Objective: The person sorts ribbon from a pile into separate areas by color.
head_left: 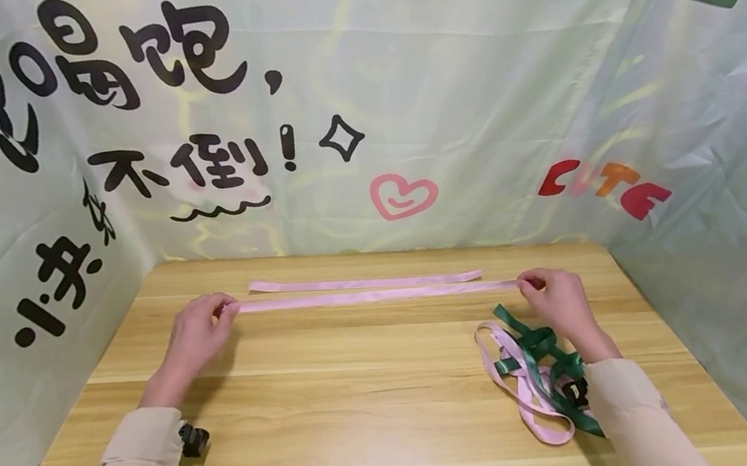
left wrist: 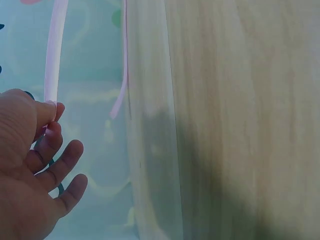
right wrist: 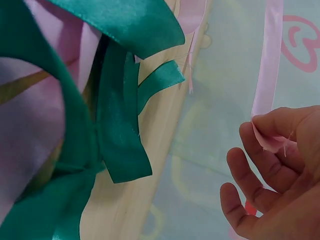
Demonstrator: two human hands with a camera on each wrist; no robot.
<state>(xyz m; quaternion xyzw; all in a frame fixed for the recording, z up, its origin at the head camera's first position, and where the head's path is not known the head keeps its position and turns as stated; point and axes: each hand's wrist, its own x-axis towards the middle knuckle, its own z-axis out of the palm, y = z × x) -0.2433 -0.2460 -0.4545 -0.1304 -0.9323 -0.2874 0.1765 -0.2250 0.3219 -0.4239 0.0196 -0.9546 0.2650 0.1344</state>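
Observation:
A pink ribbon (head_left: 369,296) is stretched nearly straight across the back of the table, an end in each hand. My left hand (head_left: 203,331) pinches its left end between thumb and forefinger; in the left wrist view the other fingers of that hand (left wrist: 35,165) are spread and slightly bent. The right end is pinched by my right hand (head_left: 554,302), and a short frayed tip of the ribbon (right wrist: 272,144) shows past the thumb in the right wrist view. Just behind it a second, shorter pink ribbon (head_left: 359,281) lies flat on the table.
A loose pile of green ribbon (head_left: 540,341) and pink ribbon (head_left: 551,434) lies beside my right forearm. The wooden table (head_left: 345,419) meets a printed cloth backdrop (head_left: 474,125) at its back and sides. Small black devices (head_left: 195,439) sit at both wrists.

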